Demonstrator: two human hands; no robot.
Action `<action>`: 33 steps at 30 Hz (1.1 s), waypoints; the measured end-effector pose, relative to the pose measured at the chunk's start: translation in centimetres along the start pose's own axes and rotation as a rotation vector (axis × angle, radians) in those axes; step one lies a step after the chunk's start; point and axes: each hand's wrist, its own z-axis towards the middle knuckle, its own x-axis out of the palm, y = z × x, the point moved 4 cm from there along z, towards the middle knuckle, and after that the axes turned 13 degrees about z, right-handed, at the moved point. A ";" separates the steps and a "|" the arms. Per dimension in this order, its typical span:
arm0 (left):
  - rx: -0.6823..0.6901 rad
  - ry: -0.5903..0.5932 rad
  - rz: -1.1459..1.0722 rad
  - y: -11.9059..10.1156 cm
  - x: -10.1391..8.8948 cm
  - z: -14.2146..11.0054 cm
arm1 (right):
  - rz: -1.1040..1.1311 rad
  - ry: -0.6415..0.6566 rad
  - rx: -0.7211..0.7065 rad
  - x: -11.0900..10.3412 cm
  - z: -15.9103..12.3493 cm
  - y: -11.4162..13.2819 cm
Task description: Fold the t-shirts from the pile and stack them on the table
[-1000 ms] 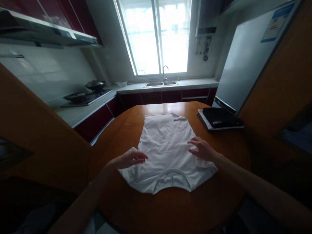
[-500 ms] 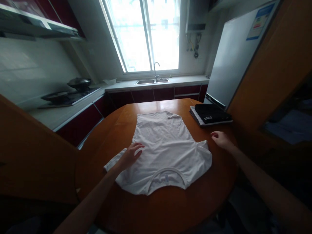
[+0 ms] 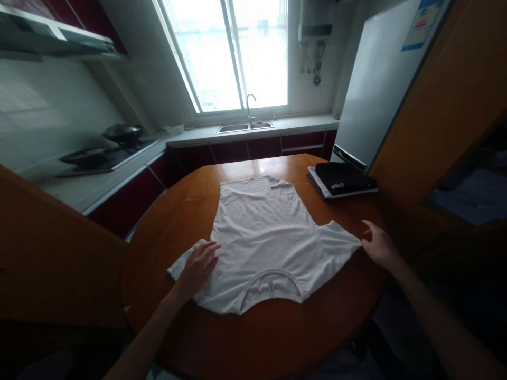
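Observation:
A white T-shirt (image 3: 265,232) lies spread on the round wooden table (image 3: 273,343), its neckline towards me and its hem at the far side. My right hand (image 3: 379,246) pinches the tip of the sleeve on the right, which is drawn out taut to a point. Over the shirt's left side, by the other sleeve, is my left hand (image 3: 199,266), fingers loosely spread and holding nothing. Whether its palm presses on the cloth I cannot tell.
Folded dark and white clothes (image 3: 343,178) are stacked at the table's far right edge. Beyond the table are a counter with a sink (image 3: 245,127), a stove (image 3: 106,158) on the left and a fridge (image 3: 376,84) on the right.
My right hand has gone from beside the shirt to gripping the right sleeve, which now stretches outward instead of lying bunched. My left hand has shifted slightly left towards the left sleeve.

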 end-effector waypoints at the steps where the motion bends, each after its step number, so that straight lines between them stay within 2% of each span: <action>1: 0.002 0.000 0.004 -0.1 -0.2 -0.3 | -0.036 -0.016 -0.003 -0.6 -0.1 0.0; 3: 0.016 0.003 0.005 -0.7 -0.7 -0.5 | -0.053 -0.062 -0.088 -1.2 -1.1 1.7; 5: 0.048 0.023 0.002 -1.7 -0.9 -0.1 | 0.014 -0.034 -0.257 -0.2 -2.7 5.2; 7: 0.093 0.073 0.010 -2.7 -0.6 0.5 | 0.096 0.148 -0.436 2.2 -4.8 8.9; 9: 0.149 0.151 0.040 -3.7 0.0 0.5 | 0.131 0.377 -0.595 4.9 -7.1 11.4; 11: 0.203 0.225 0.096 -4.5 0.7 -0.2 | 0.127 0.547 -0.678 6.9 -9.1 12.1; 13: 0.245 0.279 0.159 -5.0 0.9 -1.7 | 0.101 0.650 -0.682 7.6 -10.4 11.4; 17: 0.309 0.359 0.228 -5.2 0.0 -5.0 | 0.094 0.775 -0.620 6.2 -10.5 10.0; 20: 0.285 0.355 0.219 -4.1 -0.6 -4.1 | 0.171 0.717 -0.594 5.5 -7.5 11.5; 22: 0.203 0.315 0.207 -2.6 -0.3 -1.1 | 0.229 0.600 -0.611 6.5 -3.9 13.6; 25: 0.036 0.291 0.203 0.4 1.4 5.8 | 0.243 0.496 -0.652 11.0 2.5 17.0; 28: -0.107 0.265 0.186 3.1 3.6 12.8 | 0.089 0.474 -0.558 17.0 9.0 19.0; 30: -0.190 0.256 0.178 4.6 4.9 16.0 | 0.050 0.464 -0.526 19.9 12.8 19.7; 33: -0.239 0.247 0.187 6.7 6.4 18.6 | 0.025 0.436 -0.481 22.2 17.3 19.4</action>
